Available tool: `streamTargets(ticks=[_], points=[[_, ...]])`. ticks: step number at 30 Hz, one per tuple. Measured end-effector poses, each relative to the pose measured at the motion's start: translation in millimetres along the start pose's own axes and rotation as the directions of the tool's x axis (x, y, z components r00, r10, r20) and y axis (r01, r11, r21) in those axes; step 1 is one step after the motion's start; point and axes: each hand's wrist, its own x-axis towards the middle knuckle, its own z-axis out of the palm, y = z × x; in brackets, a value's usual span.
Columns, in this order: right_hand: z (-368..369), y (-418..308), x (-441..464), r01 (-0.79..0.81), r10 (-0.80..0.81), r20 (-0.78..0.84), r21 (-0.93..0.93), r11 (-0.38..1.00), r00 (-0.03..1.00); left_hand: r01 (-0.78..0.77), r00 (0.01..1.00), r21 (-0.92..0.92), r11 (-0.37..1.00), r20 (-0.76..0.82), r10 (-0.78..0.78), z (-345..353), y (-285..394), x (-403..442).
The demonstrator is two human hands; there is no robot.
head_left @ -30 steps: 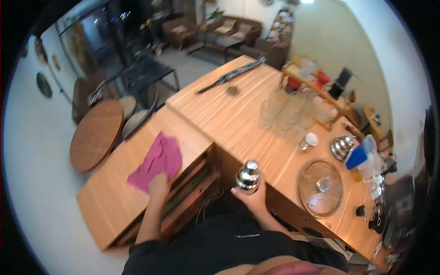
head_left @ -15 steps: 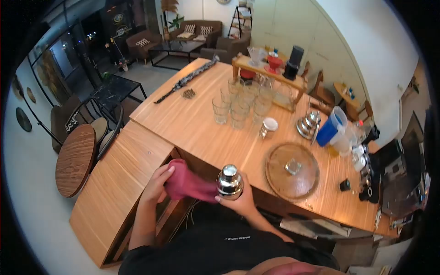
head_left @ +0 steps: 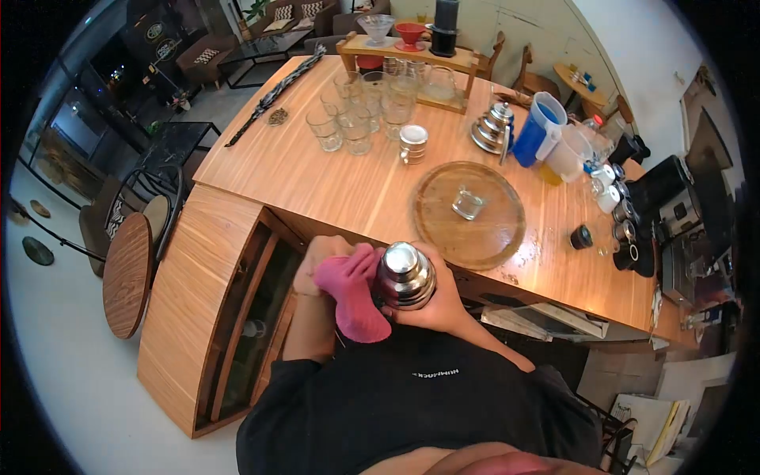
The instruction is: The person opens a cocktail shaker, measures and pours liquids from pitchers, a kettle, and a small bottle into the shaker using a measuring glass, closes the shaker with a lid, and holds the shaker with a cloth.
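A shiny metal cocktail shaker [head_left: 407,277] with its cap on stands upright in my right hand [head_left: 440,305], whose fingers wrap round its right side. My left hand [head_left: 315,265] is closed on a pink cloth [head_left: 356,305], which hangs bunched against the shaker's left side. Part of my left fingers is hidden behind the cloth. Both hands are in front of my body, near the counter's front edge. Beyond them lies a round wooden tray [head_left: 431,229] with a small square glass [head_left: 468,203] on it.
On the wooden counter [head_left: 261,178] stand several clear glasses [head_left: 355,131], a white-topped cup [head_left: 412,144], a metal kettle [head_left: 492,131] and a blue pitcher [head_left: 534,134]. A folded umbrella [head_left: 277,93] lies at the far left. A dripper stand [head_left: 443,55] is at the back.
My left hand and the cloth have come right, up against the shaker. The cloth, stretched between the hands before, is now bunched. The view has tilted down.
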Motion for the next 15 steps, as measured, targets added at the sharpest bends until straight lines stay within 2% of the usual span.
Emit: streamTargets(ticks=[2, 3, 4, 5, 6, 7, 8, 10, 12, 15], points=[[-5.7, -9.7, -6.1, 0.072, -0.072, -0.046, -0.01, 0.997, 0.996, -0.025, 0.999, -0.003, 1.0, -0.03, 0.025, -0.7, -3.5, -9.2], [-8.7, -11.1, -8.8, 0.074, -0.075, -0.046, -0.013, 0.997, 0.996, -0.046, 0.997, -0.002, 0.999, -0.066, 0.046, 1.0, 0.8, -73.7], [-11.8, -12.2, -11.1, 0.081, -0.081, -0.047, 0.003, 0.997, 0.996, -0.068, 0.992, 0.0, 0.998, -0.104, 0.068, 4.4, 13.5, -43.2], [-15.2, -13.5, -12.8, 0.089, -0.088, -0.047, 0.018, 0.996, 0.995, -0.092, 0.985, 0.003, 0.996, -0.144, 0.091, -0.6, 14.1, -82.9], [-19.2, -11.9, -16.6, 0.101, -0.101, -0.043, 0.01, 0.995, 0.994, -0.119, 0.975, 0.009, 0.993, -0.188, 0.119, -0.4, 19.8, -54.2], [-21.9, -14.3, -18.5, 0.108, -0.109, -0.058, -0.015, 0.994, 0.992, -0.14, 0.964, 0.012, 0.99, -0.224, 0.139, -6.2, 22.7, -63.0], [-24.1, -16.2, -20.4, 0.115, -0.118, -0.075, -0.04, 0.993, 0.99, -0.162, 0.952, 0.017, 0.987, -0.26, 0.161, 2.0, 41.0, -21.0], [-28.0, -18.1, -23.0, 0.098, -0.1, -0.081, -0.03, 0.995, 0.992, -0.203, 0.925, 0.029, 0.979, -0.323, 0.202, 49.9, 96.6, 38.7], [-30.6, -17.9, -25.3, 0.074, -0.079, -0.092, -0.064, 0.995, 0.993, -0.24, 0.895, 0.042, 0.97, -0.378, 0.238, 80.5, 136.0, 62.5], [-35.4, -6.5, -31.1, 0.056, -0.068, -0.156, -0.085, 0.995, 0.985, -0.304, 0.834, 0.059, 0.951, -0.466, 0.296, 84.1, 159.0, 80.0]])
